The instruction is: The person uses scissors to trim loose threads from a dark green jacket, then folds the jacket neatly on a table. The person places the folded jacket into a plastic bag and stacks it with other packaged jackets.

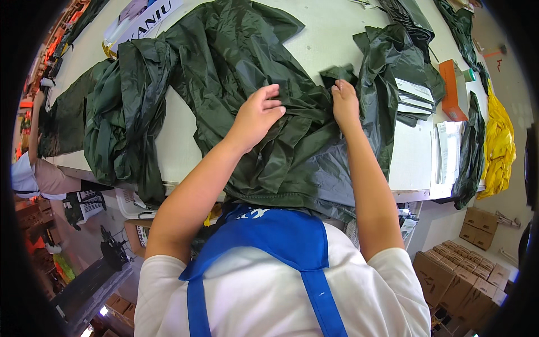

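A dark green rain jacket (224, 62) of shiny, crumpled fabric lies spread over the table in front of me. Part of its grey inner side (331, 174) shows near the table's front edge, next to a zip-like seam. My left hand (259, 117) is over the middle of the jacket, fingers loosely bent and apart, holding nothing. To the right of it, my right hand (346, 105) is closed on a fold of the jacket, and a dark flap beyond its fingertips is blurred by motion. The exact grip of the fingertips is partly hidden.
More dark green garments lie left (132, 106) and right (379, 84) on the white table (407, 163). White-labelled flat packs (414, 100), an orange box (452, 90) and yellow fabric (497, 143) are at the right. Another person's arm (37, 121) reaches in far left. Cardboard boxes (449, 281) stand below right.
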The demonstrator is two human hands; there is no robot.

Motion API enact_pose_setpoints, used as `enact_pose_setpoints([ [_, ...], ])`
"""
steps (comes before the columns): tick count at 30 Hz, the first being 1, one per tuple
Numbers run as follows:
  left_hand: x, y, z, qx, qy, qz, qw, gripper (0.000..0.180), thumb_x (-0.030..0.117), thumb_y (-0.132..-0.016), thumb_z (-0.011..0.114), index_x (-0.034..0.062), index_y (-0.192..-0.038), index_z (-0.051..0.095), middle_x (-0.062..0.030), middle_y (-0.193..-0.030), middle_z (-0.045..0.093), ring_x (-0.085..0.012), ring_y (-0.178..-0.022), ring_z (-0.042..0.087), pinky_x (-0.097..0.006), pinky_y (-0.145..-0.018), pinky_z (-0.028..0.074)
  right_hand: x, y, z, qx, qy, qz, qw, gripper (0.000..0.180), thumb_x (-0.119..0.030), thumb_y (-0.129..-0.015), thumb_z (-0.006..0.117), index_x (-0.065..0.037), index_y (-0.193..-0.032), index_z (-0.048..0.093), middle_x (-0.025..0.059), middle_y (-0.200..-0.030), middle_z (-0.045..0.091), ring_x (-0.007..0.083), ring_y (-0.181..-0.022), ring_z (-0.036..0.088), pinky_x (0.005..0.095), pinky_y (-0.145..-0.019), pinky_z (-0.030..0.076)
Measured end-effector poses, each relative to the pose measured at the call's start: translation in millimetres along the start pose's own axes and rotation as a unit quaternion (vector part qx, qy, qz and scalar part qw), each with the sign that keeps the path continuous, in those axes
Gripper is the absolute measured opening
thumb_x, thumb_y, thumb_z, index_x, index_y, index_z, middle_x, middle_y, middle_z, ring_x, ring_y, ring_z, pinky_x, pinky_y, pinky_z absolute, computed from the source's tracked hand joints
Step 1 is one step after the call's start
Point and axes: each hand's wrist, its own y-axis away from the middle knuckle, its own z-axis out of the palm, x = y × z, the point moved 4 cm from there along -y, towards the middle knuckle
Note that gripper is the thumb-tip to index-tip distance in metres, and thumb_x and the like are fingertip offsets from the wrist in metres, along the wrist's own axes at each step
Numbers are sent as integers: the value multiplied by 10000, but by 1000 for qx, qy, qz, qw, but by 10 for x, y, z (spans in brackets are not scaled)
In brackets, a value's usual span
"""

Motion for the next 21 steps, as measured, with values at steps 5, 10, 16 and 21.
enact_pose_setpoints([
  [5,232,-15,363,-72,335,-131,930,525,365,-926,528,-59,-1227,454,-178,-1146,568,-260,-1046,577,-375,-926,473,-1106,605,-703,-114,-95,-152,977,293,14,-834,535,29,-1126,552,145,-1230,530,297,-1063,546,334,-880,443],
  [10,211,159,764,-182,486,-244,819,424,376,-924,523,4,-1126,544,-149,-1118,580,-261,-1047,576,-387,-929,470,-1271,835,-1004,-122,-61,-215,967,373,90,-738,540,27,-1105,564,144,-1224,529,301,-1025,552,332,-839,460],
  [16,263,148,921,-143,519,-138,832,240,217,-943,506,39,-1089,573,-117,-1062,624,-215,-1037,585,-361,-911,485,-1229,1005,-1205,-54,-46,-170,983,330,90,-726,546,30,-1048,580,159,-1134,568,317,-978,570,343,-804,476],
  [21,386,267,956,-164,502,-129,840,228,166,-945,480,27,-1111,551,-124,-1089,619,-216,-1016,599,-361,-911,489,-1193,1113,-1269,-68,-84,-140,984,290,75,-743,557,29,-1027,591,157,-1132,569,314,-975,572,336,-801,473],
])
